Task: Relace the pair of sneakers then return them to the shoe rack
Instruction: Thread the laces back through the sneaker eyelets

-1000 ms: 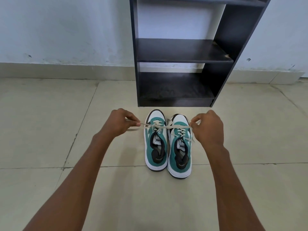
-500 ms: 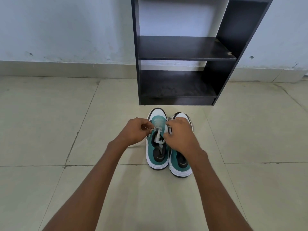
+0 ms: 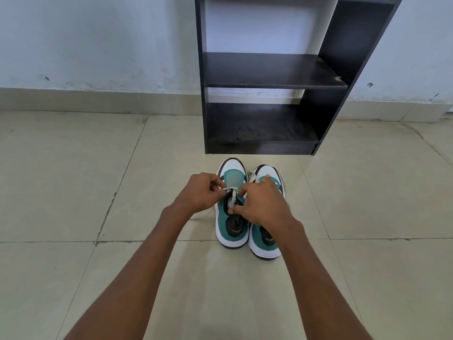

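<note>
Pinching the pale lace (image 3: 232,192) over the left sneaker (image 3: 232,207), left hand (image 3: 201,192) and right hand (image 3: 264,204) meet; the shoe rack (image 3: 267,69) stands at twelve o'clock.

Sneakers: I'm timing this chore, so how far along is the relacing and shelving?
Done: nothing clearly finished. In hand: both hands, left and right, pinch the lace on the left sneaker. Left: the right sneaker, mostly hidden, then both onto the shoe rack.
</note>
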